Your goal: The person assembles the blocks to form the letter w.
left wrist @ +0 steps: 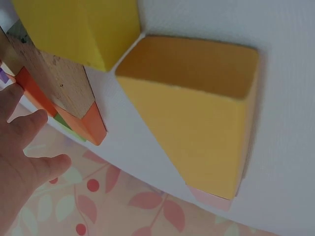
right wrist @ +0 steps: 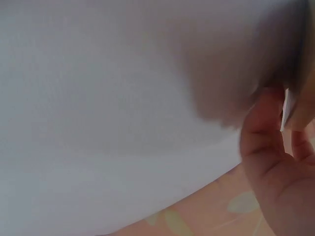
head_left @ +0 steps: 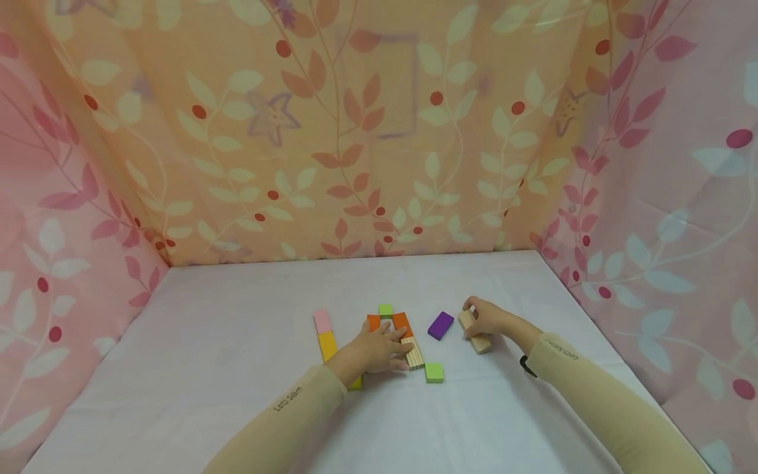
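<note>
In the head view my left hand (head_left: 372, 350) lies with spread fingers over a group of blocks. Beneath and around it are an orange block (head_left: 402, 323), a striped plain wood block (head_left: 414, 355) and a green block (head_left: 385, 310); parts of the group are hidden. My right hand (head_left: 487, 318) pinches a plain wooden block (head_left: 467, 320) between thumb and fingers. Another wooden piece (head_left: 481, 343) shows just below that hand. In the right wrist view only an edge of the held block (right wrist: 304, 103) is visible beside the thumb.
A purple block (head_left: 441, 325) lies between the hands. Left of the left hand, a pink block (head_left: 322, 320), an amber block (head_left: 328, 345) and a partly covered yellow block (head_left: 356, 383) form a line. A green block (head_left: 434, 372) sits nearer. Patterned cloth walls (head_left: 379, 131) surround the white table (head_left: 237, 316).
</note>
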Demonstrator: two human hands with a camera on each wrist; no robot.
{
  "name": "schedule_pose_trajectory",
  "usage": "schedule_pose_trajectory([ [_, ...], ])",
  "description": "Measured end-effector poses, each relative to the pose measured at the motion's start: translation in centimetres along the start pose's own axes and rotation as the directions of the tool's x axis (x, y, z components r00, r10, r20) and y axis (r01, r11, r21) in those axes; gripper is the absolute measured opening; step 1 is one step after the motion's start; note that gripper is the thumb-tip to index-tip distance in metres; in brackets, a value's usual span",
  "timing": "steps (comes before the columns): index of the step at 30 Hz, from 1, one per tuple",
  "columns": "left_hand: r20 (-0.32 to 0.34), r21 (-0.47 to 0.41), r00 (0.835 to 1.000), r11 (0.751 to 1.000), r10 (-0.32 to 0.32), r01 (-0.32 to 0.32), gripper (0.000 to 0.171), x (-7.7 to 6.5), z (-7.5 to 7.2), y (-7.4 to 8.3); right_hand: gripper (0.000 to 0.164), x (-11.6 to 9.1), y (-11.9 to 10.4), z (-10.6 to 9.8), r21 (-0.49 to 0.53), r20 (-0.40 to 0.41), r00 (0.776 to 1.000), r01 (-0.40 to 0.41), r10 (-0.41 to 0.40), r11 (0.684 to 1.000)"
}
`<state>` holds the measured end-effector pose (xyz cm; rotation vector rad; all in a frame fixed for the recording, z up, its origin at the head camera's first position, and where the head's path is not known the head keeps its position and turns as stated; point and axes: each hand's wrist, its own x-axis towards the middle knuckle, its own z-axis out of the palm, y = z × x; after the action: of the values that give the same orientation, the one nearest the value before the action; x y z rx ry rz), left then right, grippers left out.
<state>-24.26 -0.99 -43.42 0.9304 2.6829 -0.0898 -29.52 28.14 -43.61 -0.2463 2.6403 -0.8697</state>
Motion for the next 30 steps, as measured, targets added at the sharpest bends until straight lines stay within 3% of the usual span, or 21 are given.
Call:
schedule_pose_trajectory([
  [4, -0.002, 0.009, 1.000, 1.000, -0.003, 0.003, 0.056, 0.1, 0.0, 0.0, 0.047, -0.3, 0.3, 0.1, 0.083, -0.053, 0.999, 0.009, -0.005, 0.997],
  [8, -0.001, 0.007, 1.000, 1.000, -0.002, 0.002, 0.056, 0.0, 0.0, 0.1, 0.044, -0.6, 0.4, 0.3, 0.245, -0.071, 0.996, -0.035, 0.054, 0.969],
  [11, -0.007, 0.009, 1.000, 1.000, -0.001, 0.001, 0.056, 0.0, 0.0, 0.1, 0.048, -0.7, -0.1, 0.5, 0.391, -0.025, 0.995, -0.075, 0.093, 0.917],
  [15, -0.016, 0.014, 1.000, 1.000, 0.001, -0.001, 0.055, 0.0, 0.1, 0.1, 0.050, -0.9, -1.1, 1.1, 0.531, 0.089, 0.992, -0.121, 0.087, 0.839],
  [22, -0.012, 0.003, 1.000, 1.000, -0.003, 0.003, 0.055, 0.0, 0.0, 0.1, 0.034, -0.4, -1.9, 2.6, 0.616, 0.230, 0.973, -0.165, 0.025, 0.770],
  [26, -0.010, 0.000, 1.000, 1.000, -0.003, 0.003, 0.055, 0.1, 0.0, 0.1, 0.031, 0.5, -2.0, 2.7, 0.642, 0.220, 0.975, -0.135, -0.013, 0.754],
  [30, -0.010, -0.002, 1.000, 1.000, 0.001, -0.001, 0.055, 0.1, 0.0, 0.1, 0.032, 1.5, -2.0, 2.6, 0.662, 0.177, 0.984, -0.123, 0.006, 0.739],
])
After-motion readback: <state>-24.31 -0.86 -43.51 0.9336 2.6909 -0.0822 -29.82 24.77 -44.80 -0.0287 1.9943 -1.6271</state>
